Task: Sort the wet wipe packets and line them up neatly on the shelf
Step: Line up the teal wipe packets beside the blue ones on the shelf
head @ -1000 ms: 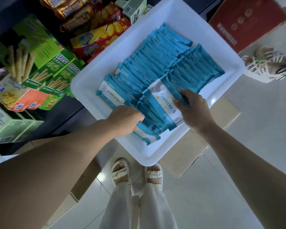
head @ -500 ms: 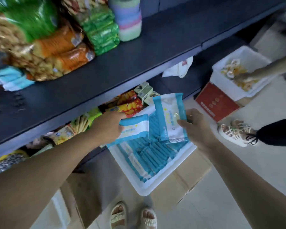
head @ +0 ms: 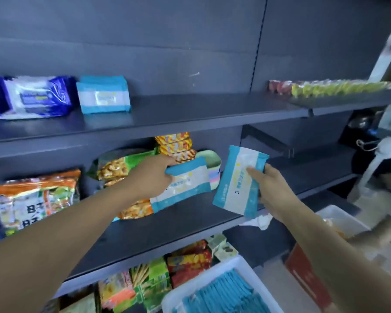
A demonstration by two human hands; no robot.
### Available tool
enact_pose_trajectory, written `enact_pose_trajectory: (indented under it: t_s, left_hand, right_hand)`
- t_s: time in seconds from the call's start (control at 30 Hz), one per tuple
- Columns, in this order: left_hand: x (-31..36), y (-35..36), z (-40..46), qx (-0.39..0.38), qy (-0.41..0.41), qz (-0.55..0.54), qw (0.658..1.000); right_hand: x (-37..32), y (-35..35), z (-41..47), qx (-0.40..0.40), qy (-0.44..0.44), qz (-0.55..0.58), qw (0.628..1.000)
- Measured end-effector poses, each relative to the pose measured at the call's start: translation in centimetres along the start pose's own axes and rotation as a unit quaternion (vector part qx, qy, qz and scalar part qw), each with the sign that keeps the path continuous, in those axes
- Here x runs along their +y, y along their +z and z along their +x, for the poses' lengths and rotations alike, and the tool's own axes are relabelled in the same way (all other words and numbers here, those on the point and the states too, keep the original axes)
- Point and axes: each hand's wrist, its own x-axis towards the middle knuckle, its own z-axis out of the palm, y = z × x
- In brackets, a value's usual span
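Observation:
My left hand [head: 152,177] grips a teal-and-white wet wipe packet [head: 185,185] by its left end, in front of the middle shelf. My right hand [head: 269,188] holds a second such packet [head: 237,184], upright and tilted, with the thumb across its face. On the upper dark shelf [head: 190,111] a small stack of the same teal packets [head: 103,94] stands beside a blue-and-white wipe pack [head: 32,97]. Low in the frame, a white tray [head: 174,294] holds several more teal packets [head: 224,294] in rows.
Snack bags [head: 34,199] and orange packs [head: 175,145] fill the left of the middle shelf. A pastel cup stack [head: 210,163] stands behind my left packet. A white cloth [head: 261,219] hangs below. Another person's arm [head: 375,233] reaches over a white bin at right.
Both hands have lifted one packet each out of the tray and raised them to middle-shelf height. My view has swung up from the tray to the shelves.

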Motion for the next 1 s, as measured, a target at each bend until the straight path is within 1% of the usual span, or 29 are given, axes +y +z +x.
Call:
enact_pose_trajectory:
  t_s: [0.1,0.27,0.4,0.5,0.67,0.77,0.83,0.9,1.0]
  left_hand:
    - [0.3,-4.2,0.7,0.037,-0.003,0.014,0.999]
    - [-0.7,-9.6,3.8,0.059,0.004,0.035,0.998]
    - [-2.5,-12.5,8.2,0.071,0.009,0.050,0.996]
    - [-4.5,-14.8,12.7,0.079,0.001,0.067,0.995]
    - [-7.7,-18.8,22.1,0.094,0.014,0.055,0.994]
    - [-10.1,-19.9,27.7,0.079,0.014,0.044,0.996]
    - [-11.7,-19.8,30.8,0.065,0.010,0.048,0.997]
    - [-13.2,-19.3,33.5,0.055,0.006,0.063,0.996]
    - [-15.3,-18.0,36.7,0.035,-0.006,0.103,0.994]
  right_hand:
    - [-3.8,1.0,0.7,0.008,-0.036,-0.013,0.999]
    - [-8.9,2.8,3.1,0.015,-0.092,0.017,0.995]
    - [-11.8,5.1,6.4,-0.006,-0.134,0.037,0.990]
    - [-14.2,7.0,10.1,-0.004,-0.150,0.034,0.988]
    - [-17.5,10.1,17.3,0.023,-0.145,0.046,0.988]
    - [-18.1,12.0,21.2,0.056,-0.155,-0.008,0.986]
    - [-18.2,13.1,23.5,0.063,-0.160,-0.029,0.985]
    - [-18.1,14.1,25.6,0.053,-0.147,-0.038,0.987]
    - [-17.7,15.4,28.1,0.005,-0.102,-0.058,0.993]
